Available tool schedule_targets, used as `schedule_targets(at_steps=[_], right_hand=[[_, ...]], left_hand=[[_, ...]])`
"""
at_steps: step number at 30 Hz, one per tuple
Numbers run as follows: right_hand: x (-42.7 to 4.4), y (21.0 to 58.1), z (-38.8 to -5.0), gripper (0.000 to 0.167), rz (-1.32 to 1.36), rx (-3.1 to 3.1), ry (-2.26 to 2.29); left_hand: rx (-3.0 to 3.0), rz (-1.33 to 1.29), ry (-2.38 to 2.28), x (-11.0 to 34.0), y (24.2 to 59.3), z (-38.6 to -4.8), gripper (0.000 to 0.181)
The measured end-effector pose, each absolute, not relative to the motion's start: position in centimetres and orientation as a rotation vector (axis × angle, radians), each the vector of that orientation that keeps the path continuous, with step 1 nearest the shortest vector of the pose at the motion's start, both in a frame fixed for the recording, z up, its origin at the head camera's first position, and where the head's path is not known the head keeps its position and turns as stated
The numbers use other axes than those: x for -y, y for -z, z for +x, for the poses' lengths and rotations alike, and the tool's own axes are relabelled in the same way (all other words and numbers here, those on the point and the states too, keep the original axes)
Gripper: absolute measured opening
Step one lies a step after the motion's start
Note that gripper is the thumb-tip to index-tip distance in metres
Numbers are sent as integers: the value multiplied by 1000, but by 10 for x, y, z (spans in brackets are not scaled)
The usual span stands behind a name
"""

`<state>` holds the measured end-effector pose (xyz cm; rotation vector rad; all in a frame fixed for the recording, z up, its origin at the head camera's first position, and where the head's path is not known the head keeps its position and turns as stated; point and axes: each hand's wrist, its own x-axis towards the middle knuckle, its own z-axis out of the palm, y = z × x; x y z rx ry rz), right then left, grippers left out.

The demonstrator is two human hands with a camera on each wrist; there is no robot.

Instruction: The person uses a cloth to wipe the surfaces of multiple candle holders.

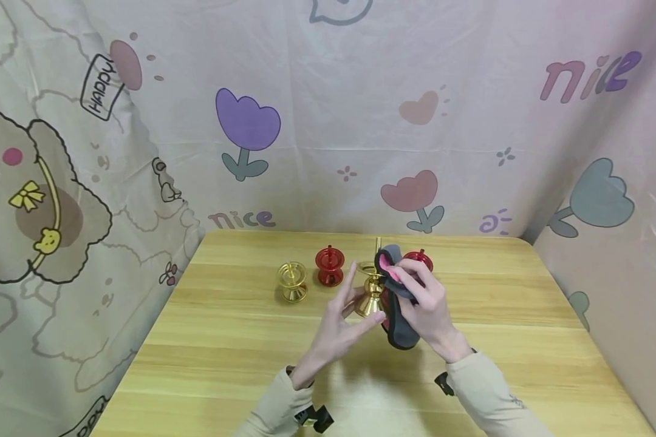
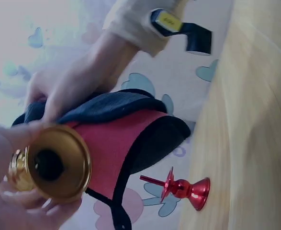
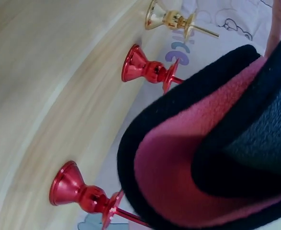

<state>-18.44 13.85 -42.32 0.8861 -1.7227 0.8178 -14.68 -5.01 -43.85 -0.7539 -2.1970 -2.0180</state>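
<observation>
My left hand (image 1: 333,331) holds a shiny gold candlestick (image 1: 373,298) off the tabletop, fingers around its body. Its flared base (image 2: 79,165) and dark hollow underside face the left wrist camera. A folded cloth (image 1: 403,328), grey on one side and pink on the other with black edging, is gripped in my right hand (image 1: 429,306). The cloth lies against the candlestick's right side, near its dish and thin spike. In the right wrist view, the cloth (image 3: 174,167) fills much of the frame and hides the held candlestick.
On the wooden table (image 1: 224,358) stand another gold candlestick (image 1: 293,283) at left, a red candlestick (image 1: 330,266) beside it, and a second red candlestick (image 1: 420,259) partly behind my right hand. A printed fabric backdrop (image 1: 328,121) rises behind the table.
</observation>
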Motion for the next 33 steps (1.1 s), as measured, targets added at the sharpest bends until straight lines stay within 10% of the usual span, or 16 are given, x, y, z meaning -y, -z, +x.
schedule_targets(at_steps=[33], right_hand=[[-138, 427, -187, 26, 842, 1749, -834]], left_hand=[[2129, -884, 1800, 51, 442, -149, 108]])
